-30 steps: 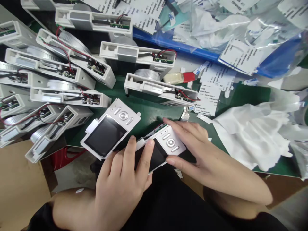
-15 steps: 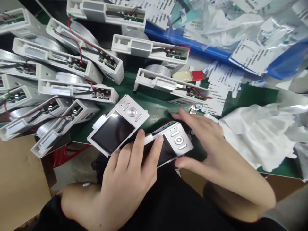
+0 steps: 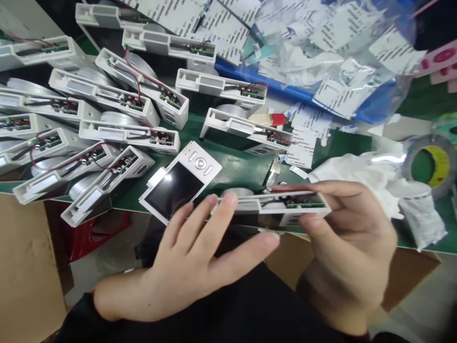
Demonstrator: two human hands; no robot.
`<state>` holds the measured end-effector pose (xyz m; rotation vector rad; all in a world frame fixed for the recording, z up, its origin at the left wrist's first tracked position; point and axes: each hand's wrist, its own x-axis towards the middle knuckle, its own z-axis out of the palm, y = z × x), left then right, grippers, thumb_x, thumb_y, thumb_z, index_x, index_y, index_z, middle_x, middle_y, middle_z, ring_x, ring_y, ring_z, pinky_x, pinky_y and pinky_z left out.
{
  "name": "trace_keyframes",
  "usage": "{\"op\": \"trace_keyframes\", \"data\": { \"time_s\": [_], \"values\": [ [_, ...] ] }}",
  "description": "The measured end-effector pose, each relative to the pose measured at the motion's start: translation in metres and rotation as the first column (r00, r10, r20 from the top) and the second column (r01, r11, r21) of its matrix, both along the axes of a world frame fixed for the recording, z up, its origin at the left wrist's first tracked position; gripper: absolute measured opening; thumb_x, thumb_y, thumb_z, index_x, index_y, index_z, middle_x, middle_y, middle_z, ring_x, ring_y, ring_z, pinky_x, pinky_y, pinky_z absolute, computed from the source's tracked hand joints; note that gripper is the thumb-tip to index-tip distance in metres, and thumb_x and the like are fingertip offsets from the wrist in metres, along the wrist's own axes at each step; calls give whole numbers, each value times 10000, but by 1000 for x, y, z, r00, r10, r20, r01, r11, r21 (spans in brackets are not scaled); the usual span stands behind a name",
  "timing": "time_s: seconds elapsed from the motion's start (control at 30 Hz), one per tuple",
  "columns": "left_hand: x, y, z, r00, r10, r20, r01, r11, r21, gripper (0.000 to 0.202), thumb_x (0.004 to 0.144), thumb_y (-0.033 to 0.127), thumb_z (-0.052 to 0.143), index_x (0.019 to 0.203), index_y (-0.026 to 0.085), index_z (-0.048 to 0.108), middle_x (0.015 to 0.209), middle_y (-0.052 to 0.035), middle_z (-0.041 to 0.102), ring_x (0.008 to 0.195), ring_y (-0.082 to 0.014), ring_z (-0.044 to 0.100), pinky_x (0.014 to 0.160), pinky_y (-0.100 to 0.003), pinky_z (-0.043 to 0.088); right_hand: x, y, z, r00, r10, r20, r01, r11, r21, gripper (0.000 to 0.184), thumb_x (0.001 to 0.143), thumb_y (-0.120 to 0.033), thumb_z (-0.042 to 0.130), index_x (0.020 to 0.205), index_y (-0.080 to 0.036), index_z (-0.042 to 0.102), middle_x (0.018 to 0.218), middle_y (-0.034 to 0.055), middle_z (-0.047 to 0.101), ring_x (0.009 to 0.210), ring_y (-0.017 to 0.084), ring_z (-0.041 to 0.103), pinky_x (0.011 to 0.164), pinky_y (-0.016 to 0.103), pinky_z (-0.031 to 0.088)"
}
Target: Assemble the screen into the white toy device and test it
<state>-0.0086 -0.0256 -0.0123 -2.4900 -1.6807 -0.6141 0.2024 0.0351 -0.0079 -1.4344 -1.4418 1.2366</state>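
An open-sided white camera is held on edge at the table's front, its inner green circuit board and red wire showing. My right hand pinches its right end between thumb and fingers. My left hand has its fingers stretched out and apart, fingertips resting at the camera's left end; its thumb is free of it. Left of that camera lies a silver-white back panel with a dark screen and round button pad. A small metallic piece lies just behind the held camera.
Several open white camera bodies stand in rows at the left and back. A blue tray holds plastic bags and labels. White cloth, a tape roll and a red-capped piece lie rightward. A cardboard box stands below left.
The held camera has turned from screen-up onto its edge, showing its open side. My right hand has closed on its right end. My left thumb has moved away from it.
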Motion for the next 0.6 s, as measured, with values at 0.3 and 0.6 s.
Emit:
{"op": "trace_keyframes", "data": {
  "time_s": [0.3,0.6],
  "values": [
    [-28,27,4,920,348,-182,-375,915,-147,756,978,480,602,1534,36,349,1281,-263,653,1109,-410,692,854,-489,596,-1,12,-22,982,-156,103,97,896,433,275,952,-237,647,1190,-314,534,1212,70,732,1204,303,693,988,584,570],
    [-53,15,7,979,51,-198,-41,998,56,590,876,161,705,1414,88,474,1200,-186,656,1139,-326,693,944,-421,603,-2,20,-38,896,-230,380,-20,834,551,260,893,-324,760,1088,-239,610,1028,59,720,984,253,707,838,436,593]
  ]
}}
